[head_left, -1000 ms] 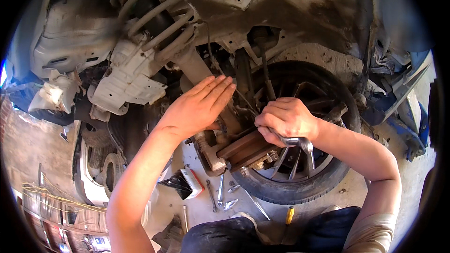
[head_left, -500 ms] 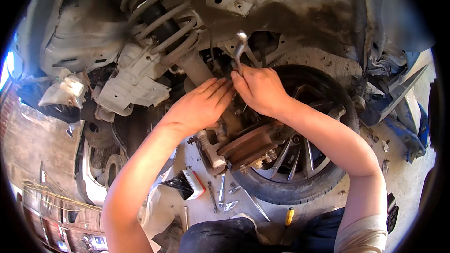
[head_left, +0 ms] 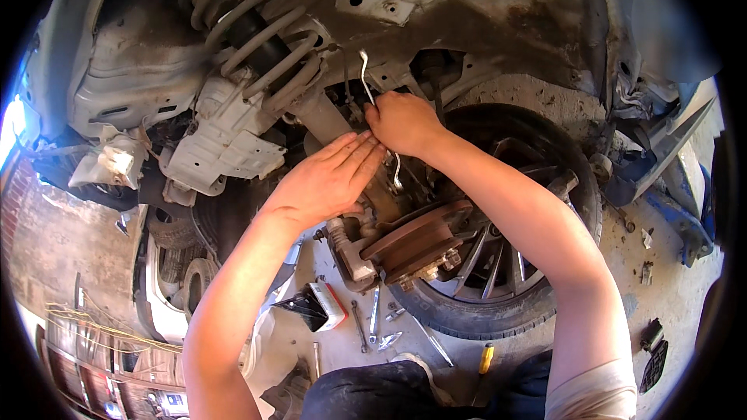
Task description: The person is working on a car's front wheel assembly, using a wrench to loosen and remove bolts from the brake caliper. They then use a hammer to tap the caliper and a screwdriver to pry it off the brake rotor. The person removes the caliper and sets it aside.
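My right hand (head_left: 406, 124) is closed around the middle of a shiny offset ring wrench (head_left: 366, 79). One end of the wrench sticks up above the fist, and its other end shows below the hand. My left hand (head_left: 320, 180) lies with fingers stretched out beside the right fist, over the lower end of the suspension strut (head_left: 325, 119). Whatever the fingertips touch there is hidden. Above the hands, the coil spring (head_left: 268, 50) wraps the strut. Below them sits a rusty brake disc (head_left: 416, 247) with a brake caliper (head_left: 354, 257) at its left side.
An alloy wheel with tyre (head_left: 506, 319) lies on the floor behind the disc. Wrenches (head_left: 374, 315), a ratchet (head_left: 428, 336), an open box (head_left: 319, 307) and a yellow-handled screwdriver (head_left: 486, 358) lie near my knees. The dirty wheel arch (head_left: 498, 15) curves overhead.
The wrench has swung from pointing toward me to standing more upright and leftward. My right hand has turned and shifted slightly left. The left hand has stayed almost still.
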Demonstrator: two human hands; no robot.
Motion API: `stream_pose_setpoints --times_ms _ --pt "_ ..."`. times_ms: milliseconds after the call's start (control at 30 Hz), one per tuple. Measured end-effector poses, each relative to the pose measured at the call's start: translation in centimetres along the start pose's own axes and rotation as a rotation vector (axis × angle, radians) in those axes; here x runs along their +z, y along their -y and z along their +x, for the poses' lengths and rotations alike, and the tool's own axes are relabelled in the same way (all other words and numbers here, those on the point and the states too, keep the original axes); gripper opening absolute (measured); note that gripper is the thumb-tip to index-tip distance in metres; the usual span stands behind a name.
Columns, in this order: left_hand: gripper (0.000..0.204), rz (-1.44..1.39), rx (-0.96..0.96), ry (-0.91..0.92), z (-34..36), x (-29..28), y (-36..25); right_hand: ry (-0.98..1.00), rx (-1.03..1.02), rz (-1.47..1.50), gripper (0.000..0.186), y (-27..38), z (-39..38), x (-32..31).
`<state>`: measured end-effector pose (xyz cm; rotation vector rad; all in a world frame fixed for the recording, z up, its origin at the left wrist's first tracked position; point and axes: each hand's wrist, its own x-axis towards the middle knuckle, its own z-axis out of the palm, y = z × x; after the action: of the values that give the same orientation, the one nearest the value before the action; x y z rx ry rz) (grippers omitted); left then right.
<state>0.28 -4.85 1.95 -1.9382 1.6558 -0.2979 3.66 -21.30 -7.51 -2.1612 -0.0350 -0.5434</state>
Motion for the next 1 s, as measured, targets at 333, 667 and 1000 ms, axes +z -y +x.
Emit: stream_pose_setpoints --times_ms 333,667,1000 --pt "0.098 -0.017 -0.031 -0.028 -0.1 0.2 -0.4 -0.089 -0.879 0.086 0.017 -3.0 -10.9 -5.8" --pt "0.099 -0.05 -0.048 -0.035 0.2 0.0 -0.4 -0.224 -0.586 -0.115 0.01 -2.1 -9.0 -6.8" --pt "0.094 -0.068 -0.038 -0.064 0.0 0.5 -0.2 -0.176 -0.172 0.161 0.032 -0.7 -2.5 -2.1"
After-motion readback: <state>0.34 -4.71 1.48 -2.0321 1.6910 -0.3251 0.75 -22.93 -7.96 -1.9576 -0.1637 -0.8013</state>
